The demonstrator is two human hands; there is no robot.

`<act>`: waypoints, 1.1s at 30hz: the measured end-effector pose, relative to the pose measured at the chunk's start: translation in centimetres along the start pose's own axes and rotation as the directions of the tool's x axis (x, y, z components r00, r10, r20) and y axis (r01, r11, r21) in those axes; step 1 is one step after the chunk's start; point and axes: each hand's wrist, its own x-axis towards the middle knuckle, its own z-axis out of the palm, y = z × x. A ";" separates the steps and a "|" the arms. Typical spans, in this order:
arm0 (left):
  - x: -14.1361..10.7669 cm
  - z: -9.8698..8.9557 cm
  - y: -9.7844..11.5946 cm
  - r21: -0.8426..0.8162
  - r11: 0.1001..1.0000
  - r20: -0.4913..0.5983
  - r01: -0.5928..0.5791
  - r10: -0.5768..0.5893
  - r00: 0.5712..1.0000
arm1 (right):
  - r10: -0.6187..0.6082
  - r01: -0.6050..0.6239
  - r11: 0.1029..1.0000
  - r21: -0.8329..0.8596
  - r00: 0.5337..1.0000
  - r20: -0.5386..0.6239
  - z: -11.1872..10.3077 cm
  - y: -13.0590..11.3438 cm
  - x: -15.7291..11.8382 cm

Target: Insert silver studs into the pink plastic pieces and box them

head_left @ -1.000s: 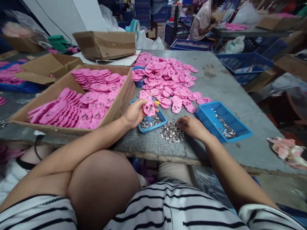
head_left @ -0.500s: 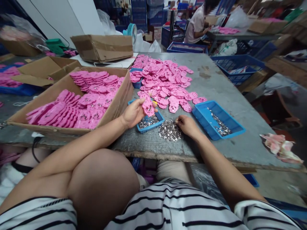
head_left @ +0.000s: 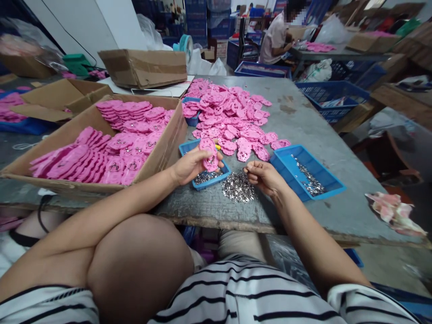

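Observation:
My left hand grips a pink plastic piece with holes in it, held over a small blue tray of metal bits. Just to the right, my right hand has thumb and fingertips pinched together; anything between them is too small to make out. Beneath and beside its fingertips lies a heap of small shiny metal parts on the grey table. Behind both hands spreads a loose pile of similar pink pieces.
A cardboard box of stacked pink pieces stands left of my hands. A larger blue tray with metal bits sits at the right. Crumpled paper lies near the right table edge. Another person sits at a far table.
My right hand has lifted slightly from the metal heap and turned, its fingertips pinched. The pink piece in my left hand has shifted a little and tilted.

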 end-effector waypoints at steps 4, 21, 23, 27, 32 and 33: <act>0.0 0.1 -0.1 0.118 0.993 -0.048 0.012 -0.006 0.999 | 0.005 -0.008 0.998 0.062 0.999 0.051 1.5 -0.7 0.2; 0.6 -0.2 -0.7 0.153 0.985 -0.109 -0.079 0.096 0.989 | -0.236 0.239 0.964 -0.117 0.971 0.035 7.9 -1.0 1.8; 0.6 -0.2 -0.7 0.156 0.984 -0.121 -0.086 0.106 0.987 | -0.277 0.276 0.947 -0.161 0.961 0.022 8.3 -1.0 1.9; 0.6 -0.1 -0.6 0.166 0.984 -0.147 -0.065 0.090 0.985 | -0.278 0.283 0.942 -0.183 0.959 0.050 8.5 -1.1 2.0; 0.6 0.0 -0.4 0.135 0.988 -0.157 -0.077 0.098 0.983 | -0.245 0.245 0.969 0.013 0.969 -0.016 8.0 -0.7 2.1; 0.6 0.0 -0.4 0.126 0.988 -0.167 -0.084 0.105 0.980 | -0.239 0.240 0.970 0.037 0.970 -0.034 8.0 -0.5 2.2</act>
